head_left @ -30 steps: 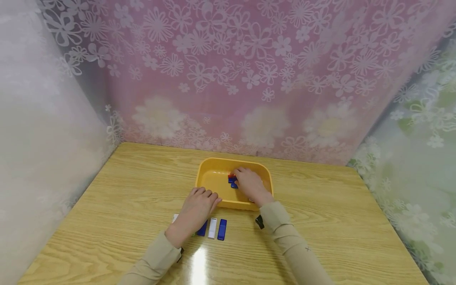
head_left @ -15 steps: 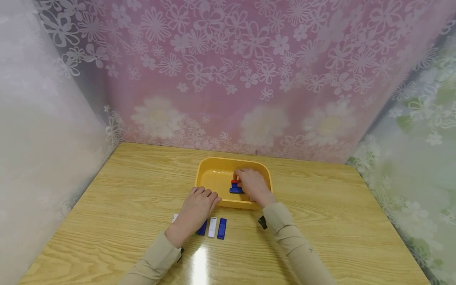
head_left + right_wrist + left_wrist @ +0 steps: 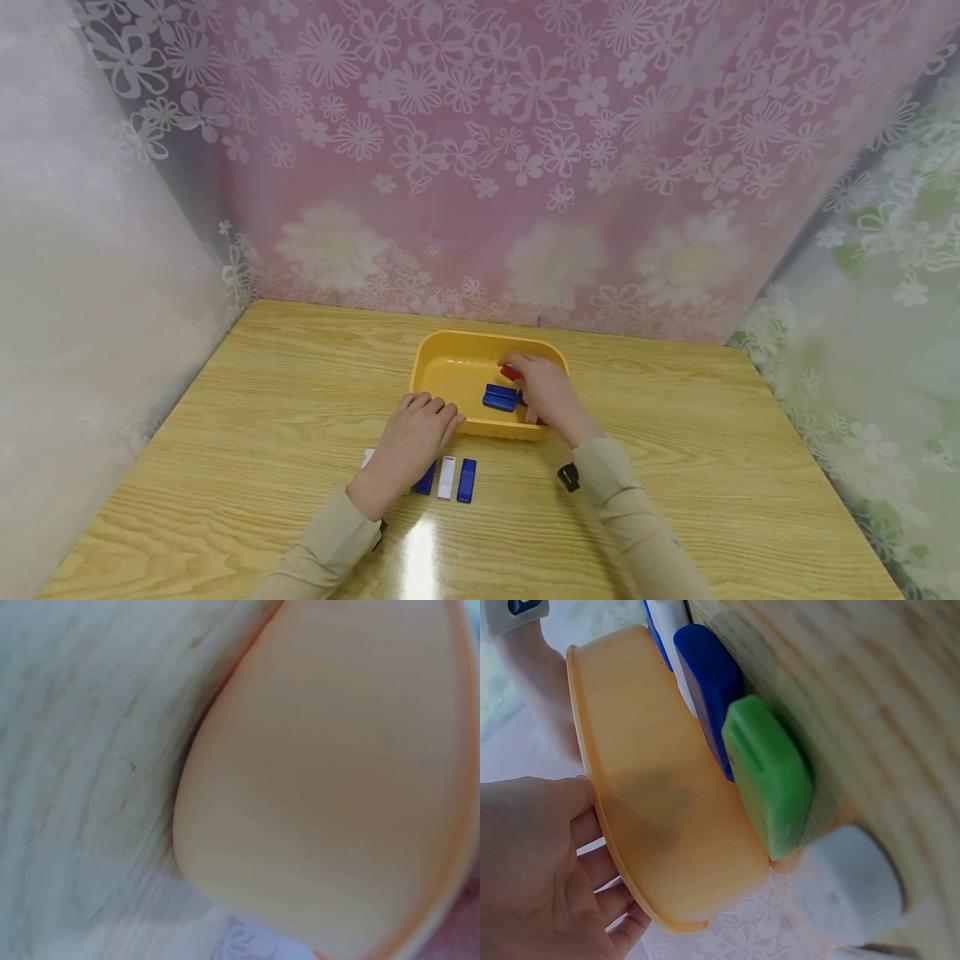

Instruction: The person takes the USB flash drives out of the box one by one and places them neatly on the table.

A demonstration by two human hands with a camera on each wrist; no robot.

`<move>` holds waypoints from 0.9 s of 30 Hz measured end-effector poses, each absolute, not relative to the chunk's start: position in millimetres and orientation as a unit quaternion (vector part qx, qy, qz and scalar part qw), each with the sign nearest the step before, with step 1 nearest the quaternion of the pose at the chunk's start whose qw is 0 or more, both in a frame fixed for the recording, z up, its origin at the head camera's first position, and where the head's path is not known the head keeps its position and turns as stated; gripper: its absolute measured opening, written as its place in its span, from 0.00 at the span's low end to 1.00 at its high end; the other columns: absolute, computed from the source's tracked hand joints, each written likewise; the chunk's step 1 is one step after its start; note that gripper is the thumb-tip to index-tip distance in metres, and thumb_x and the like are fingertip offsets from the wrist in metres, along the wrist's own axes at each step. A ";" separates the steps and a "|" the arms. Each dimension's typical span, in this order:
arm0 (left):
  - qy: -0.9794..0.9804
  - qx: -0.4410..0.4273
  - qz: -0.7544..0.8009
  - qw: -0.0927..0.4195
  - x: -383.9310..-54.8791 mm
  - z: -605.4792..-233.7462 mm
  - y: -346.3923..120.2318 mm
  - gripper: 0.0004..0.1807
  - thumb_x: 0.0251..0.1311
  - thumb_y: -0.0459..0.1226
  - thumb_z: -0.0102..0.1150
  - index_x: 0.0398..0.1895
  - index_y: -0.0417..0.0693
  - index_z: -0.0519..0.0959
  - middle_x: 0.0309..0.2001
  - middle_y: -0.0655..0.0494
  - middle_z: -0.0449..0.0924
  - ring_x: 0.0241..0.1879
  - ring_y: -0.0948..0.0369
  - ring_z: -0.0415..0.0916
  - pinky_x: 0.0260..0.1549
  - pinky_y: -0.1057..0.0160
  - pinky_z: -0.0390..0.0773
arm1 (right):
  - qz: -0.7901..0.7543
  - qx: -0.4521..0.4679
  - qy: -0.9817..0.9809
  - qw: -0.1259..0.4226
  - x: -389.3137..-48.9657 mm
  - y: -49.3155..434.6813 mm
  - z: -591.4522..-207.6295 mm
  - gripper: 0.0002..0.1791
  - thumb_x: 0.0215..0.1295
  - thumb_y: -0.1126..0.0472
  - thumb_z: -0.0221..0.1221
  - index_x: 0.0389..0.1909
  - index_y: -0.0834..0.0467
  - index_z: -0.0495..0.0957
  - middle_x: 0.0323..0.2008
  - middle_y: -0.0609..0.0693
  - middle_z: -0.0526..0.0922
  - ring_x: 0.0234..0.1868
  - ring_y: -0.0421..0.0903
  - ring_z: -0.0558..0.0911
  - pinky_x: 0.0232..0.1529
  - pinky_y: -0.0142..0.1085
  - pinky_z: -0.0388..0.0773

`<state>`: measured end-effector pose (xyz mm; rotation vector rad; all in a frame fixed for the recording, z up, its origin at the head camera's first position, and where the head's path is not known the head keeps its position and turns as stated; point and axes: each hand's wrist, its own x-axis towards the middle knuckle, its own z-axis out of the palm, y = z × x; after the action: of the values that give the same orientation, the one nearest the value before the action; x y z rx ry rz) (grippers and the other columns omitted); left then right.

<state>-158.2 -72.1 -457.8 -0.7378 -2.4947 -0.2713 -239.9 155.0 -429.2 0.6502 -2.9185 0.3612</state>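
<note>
A yellow plastic tub (image 3: 450,336) stands on the table. My left hand (image 3: 423,429) grips its near left rim, the fingers bent over the edge; the left wrist view shows them along the lip (image 3: 604,832). Inside the tub, my right hand (image 3: 551,392) pinches a small red oblong piece (image 3: 511,372), tilted up from the floor. Two blue oblong pieces (image 3: 498,397) lie side by side left of that hand, and a whitish one (image 3: 532,415) shows under it. In the right wrist view the tub wall (image 3: 322,772) hides the fingers.
Before the tub, a row of similar pieces lies on the wooden table (image 3: 675,467): blue (image 3: 467,481), white (image 3: 446,477), another blue (image 3: 425,480), green (image 3: 769,776) and white (image 3: 847,877), partly behind my left arm. A floral curtain (image 3: 450,167) hangs behind.
My right hand has shifted right within the tub and lifted the red piece off the blue ones, now tilted in its fingers. Two blue pieces have come into view. The left hand stays put.
</note>
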 end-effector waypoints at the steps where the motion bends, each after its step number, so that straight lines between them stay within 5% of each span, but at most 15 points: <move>1: -0.920 -0.273 -0.100 0.262 -158.2 -458.0 -72.1 0.12 0.72 0.44 0.59 0.31 0.50 0.81 0.28 0.58 0.82 0.32 0.57 0.75 0.43 0.57 0.76 | 0.135 0.217 -0.964 0.069 -238.1 157.0 -428.2 0.21 0.65 0.70 0.66 0.57 0.52 0.81 0.49 0.56 0.85 0.44 0.55 0.85 0.47 0.49 0.83; 17: -0.913 -0.283 -0.102 0.277 -158.6 -458.9 -73.3 0.12 0.71 0.44 0.60 0.30 0.49 0.81 0.26 0.57 0.81 0.30 0.56 0.74 0.40 0.57 0.76 | 0.357 0.194 -0.912 0.057 -187.3 172.9 -404.4 0.24 0.65 0.69 0.66 0.61 0.57 0.77 0.43 0.56 0.84 0.35 0.50 0.87 0.31 0.37 0.84; 27: -0.919 -0.273 -0.100 0.265 -158.4 -456.7 -71.9 0.13 0.72 0.44 0.59 0.30 0.49 0.81 0.27 0.57 0.81 0.31 0.56 0.75 0.41 0.57 0.75 | 0.405 0.157 -0.900 0.041 -149.6 158.1 -409.5 0.24 0.60 0.72 0.69 0.57 0.60 0.79 0.45 0.54 0.84 0.33 0.42 0.84 0.36 0.33 0.83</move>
<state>-158.4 -71.9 -456.7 -0.7382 -2.4847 -0.2695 -149.6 158.1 -409.5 0.4795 -2.7556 1.2419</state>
